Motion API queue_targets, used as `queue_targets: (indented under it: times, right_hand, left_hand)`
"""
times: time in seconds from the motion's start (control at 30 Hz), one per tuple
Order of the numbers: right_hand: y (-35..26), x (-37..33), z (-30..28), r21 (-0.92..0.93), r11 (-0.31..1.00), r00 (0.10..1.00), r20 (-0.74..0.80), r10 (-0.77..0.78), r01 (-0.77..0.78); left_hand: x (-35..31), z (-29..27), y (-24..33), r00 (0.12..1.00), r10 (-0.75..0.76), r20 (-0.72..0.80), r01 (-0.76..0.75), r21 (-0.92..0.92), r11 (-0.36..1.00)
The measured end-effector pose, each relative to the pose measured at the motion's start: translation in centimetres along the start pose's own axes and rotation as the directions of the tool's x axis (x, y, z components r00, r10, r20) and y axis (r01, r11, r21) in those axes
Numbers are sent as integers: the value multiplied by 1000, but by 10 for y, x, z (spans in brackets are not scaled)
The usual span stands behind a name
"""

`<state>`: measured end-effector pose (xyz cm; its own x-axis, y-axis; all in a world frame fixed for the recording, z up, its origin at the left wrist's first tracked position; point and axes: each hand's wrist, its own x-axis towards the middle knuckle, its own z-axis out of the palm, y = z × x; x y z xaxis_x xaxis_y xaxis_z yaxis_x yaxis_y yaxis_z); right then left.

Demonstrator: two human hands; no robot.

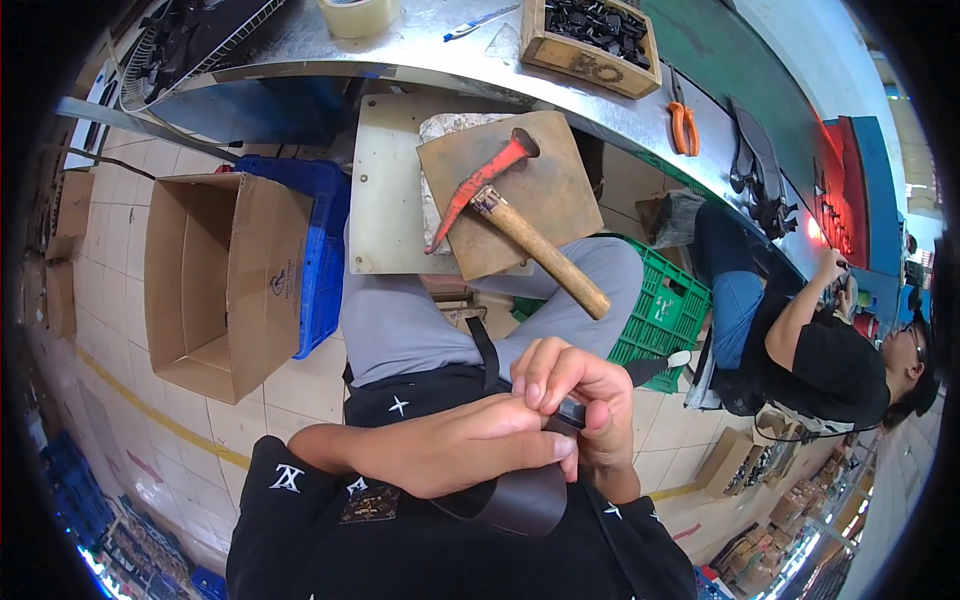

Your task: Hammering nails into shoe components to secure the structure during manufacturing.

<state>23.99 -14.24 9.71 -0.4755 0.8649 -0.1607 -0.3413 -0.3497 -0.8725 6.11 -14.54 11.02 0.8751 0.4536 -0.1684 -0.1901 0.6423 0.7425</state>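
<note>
Close to my chest, both hands work on a dark leather strap, perhaps a belt (527, 500), whose loop hangs below my fingers. My left hand (450, 447) is closed around the strap, its thumb lying along it. With bent fingers, my right hand (580, 385) pinches a small black fitting (571, 413) at the strap's upper end; its exact kind is partly hidden. In front of my knees, a hammer (540, 245) with a red head and wooden handle rests on a tan square board (560, 160). Under that board are a stone slab (432, 130) and a pale panel (385, 200).
An opened cardboard box (270, 290) stands left beside a blue crate (325, 250). On the metal bench are a wooden box of black parts (590, 75), orange-handled pliers (683, 128), clear tape (360, 15) and a pen (480, 22). A green crate (665, 310) and a seated co-worker (830, 350) are right.
</note>
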Motion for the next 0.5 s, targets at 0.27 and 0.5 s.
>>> queue_targets:
  times: [0.27, 0.5]
  right_hand:
    - [0, -1, -2, 36, 998, 999, 8, 44, -44]
    - [4, 0, -7, 54, 998, 998, 63, 32, -35]
  left_hand:
    - [1, 2, -1, 999, 28, -16, -29, -11, 1000]
    - [0, 3, -14, 997, 66, -30, -64, 75, 995]
